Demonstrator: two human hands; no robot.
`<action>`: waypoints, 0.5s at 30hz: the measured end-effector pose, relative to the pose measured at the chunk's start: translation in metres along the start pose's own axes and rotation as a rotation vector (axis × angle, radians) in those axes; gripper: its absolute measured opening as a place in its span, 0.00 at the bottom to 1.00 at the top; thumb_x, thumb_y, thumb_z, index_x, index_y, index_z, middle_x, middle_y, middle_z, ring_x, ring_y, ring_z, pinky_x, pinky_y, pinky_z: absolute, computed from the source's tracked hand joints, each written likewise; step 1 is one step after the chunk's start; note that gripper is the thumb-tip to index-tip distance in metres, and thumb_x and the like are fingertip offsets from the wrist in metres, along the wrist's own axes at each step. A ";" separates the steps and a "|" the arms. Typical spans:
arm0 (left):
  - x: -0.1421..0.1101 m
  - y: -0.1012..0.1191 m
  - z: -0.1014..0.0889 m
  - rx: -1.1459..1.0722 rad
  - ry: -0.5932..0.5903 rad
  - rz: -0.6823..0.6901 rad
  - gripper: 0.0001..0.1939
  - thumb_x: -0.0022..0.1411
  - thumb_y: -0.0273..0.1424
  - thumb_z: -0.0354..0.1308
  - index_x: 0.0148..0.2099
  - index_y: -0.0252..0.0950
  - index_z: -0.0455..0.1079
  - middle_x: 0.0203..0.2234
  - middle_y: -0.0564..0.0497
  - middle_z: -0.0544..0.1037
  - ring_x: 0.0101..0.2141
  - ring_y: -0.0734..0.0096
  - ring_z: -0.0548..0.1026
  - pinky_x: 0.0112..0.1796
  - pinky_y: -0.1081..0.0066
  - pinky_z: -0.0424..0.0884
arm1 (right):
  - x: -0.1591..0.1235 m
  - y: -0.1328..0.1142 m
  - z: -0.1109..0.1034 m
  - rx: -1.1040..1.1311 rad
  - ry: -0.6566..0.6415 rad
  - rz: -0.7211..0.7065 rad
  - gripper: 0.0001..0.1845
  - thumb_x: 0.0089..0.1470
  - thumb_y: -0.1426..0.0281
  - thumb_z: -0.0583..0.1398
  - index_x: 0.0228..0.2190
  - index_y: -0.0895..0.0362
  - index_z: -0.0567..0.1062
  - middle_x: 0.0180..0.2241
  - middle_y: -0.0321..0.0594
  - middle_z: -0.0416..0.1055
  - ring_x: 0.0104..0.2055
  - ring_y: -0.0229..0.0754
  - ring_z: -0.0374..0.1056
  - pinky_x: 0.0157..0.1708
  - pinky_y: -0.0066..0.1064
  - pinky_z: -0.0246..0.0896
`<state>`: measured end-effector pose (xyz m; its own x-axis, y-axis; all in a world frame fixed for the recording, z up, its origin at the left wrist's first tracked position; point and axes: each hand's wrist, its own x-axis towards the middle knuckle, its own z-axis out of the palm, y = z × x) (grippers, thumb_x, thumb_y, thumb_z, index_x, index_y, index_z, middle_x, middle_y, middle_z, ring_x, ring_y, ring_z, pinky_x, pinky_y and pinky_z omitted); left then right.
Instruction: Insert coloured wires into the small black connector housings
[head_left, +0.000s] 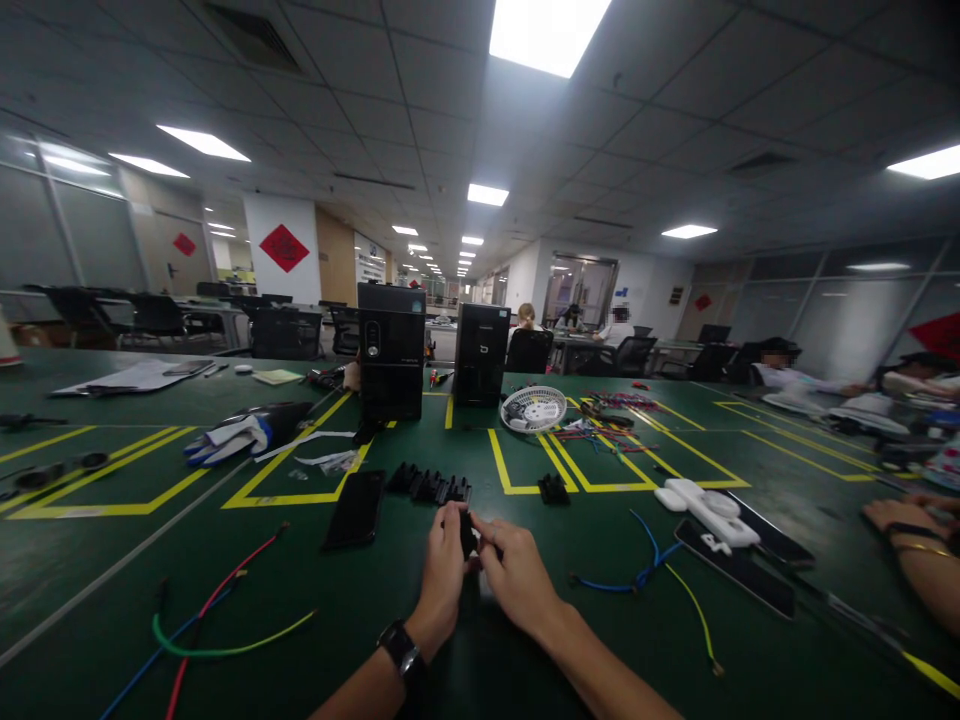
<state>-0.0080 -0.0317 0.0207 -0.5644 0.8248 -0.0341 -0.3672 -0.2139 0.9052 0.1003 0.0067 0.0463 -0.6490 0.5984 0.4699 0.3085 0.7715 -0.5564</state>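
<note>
Across the green counter (285, 585) stand two black computer towers (391, 350). Nearer lies a dark phone (356, 510), left of a row of black clips (429, 484). Just this side of that row, my left hand (442, 570) and right hand (517, 570) pinch a small black part (468, 535) between them, its long axis seeming to point away from me, neither hand clearly nearer.

Work surface: green table (300, 570), marked with yellow tape. From its centre: black tower (391, 350) at 11 o'clock; second tower (480, 355), 12; white basket (537, 394), 1; white device (709, 512), 3; blue wire (611, 587), 4; green wire (217, 654), 8; glove (238, 436), 10. Black plastic parts (429, 486): near centre.
</note>
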 end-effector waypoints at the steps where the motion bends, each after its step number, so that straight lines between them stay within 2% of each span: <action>1: 0.000 0.000 0.001 -0.025 0.035 -0.011 0.24 0.56 0.51 0.52 0.45 0.37 0.67 0.36 0.46 0.74 0.33 0.68 0.74 0.28 0.72 0.69 | 0.000 -0.001 0.003 0.000 0.012 -0.009 0.25 0.54 0.79 0.51 0.53 0.55 0.70 0.32 0.41 0.73 0.35 0.41 0.67 0.38 0.30 0.61; 4: 0.002 0.000 0.000 -0.065 0.095 -0.020 0.25 0.56 0.52 0.52 0.45 0.37 0.68 0.41 0.45 0.74 0.38 0.66 0.74 0.34 0.69 0.71 | -0.001 0.001 0.012 0.008 0.014 -0.032 0.28 0.53 0.79 0.51 0.55 0.55 0.67 0.35 0.41 0.73 0.36 0.42 0.68 0.40 0.31 0.62; 8: 0.007 -0.001 -0.004 -0.025 0.073 -0.018 0.25 0.56 0.52 0.52 0.45 0.36 0.69 0.42 0.44 0.73 0.40 0.64 0.74 0.35 0.68 0.72 | -0.004 0.003 0.014 0.027 -0.027 -0.040 0.27 0.54 0.79 0.50 0.55 0.54 0.66 0.39 0.42 0.74 0.40 0.42 0.70 0.42 0.31 0.62; 11: 0.007 -0.003 -0.005 -0.001 0.102 0.019 0.25 0.59 0.51 0.49 0.46 0.37 0.68 0.44 0.43 0.72 0.40 0.64 0.74 0.33 0.69 0.72 | -0.003 0.001 0.003 0.014 -0.020 -0.050 0.26 0.56 0.77 0.51 0.57 0.55 0.62 0.45 0.44 0.73 0.45 0.43 0.70 0.44 0.30 0.62; 13: 0.006 -0.003 -0.004 -0.028 0.129 0.021 0.25 0.60 0.50 0.48 0.49 0.37 0.66 0.41 0.43 0.73 0.37 0.66 0.75 0.32 0.69 0.72 | 0.002 -0.001 -0.010 -0.072 -0.040 -0.035 0.23 0.58 0.76 0.51 0.55 0.56 0.64 0.43 0.45 0.75 0.41 0.43 0.72 0.39 0.29 0.63; 15: 0.005 -0.002 -0.001 -0.075 0.106 0.001 0.26 0.60 0.50 0.48 0.51 0.37 0.64 0.34 0.46 0.74 0.30 0.68 0.75 0.30 0.68 0.72 | 0.007 -0.003 -0.022 -0.185 -0.088 -0.034 0.17 0.57 0.74 0.53 0.48 0.56 0.71 0.37 0.43 0.77 0.37 0.44 0.73 0.35 0.28 0.62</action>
<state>-0.0104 -0.0272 0.0181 -0.6385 0.7652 -0.0817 -0.4188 -0.2565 0.8711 0.1107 0.0135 0.0661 -0.7170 0.5564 0.4199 0.4025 0.8223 -0.4023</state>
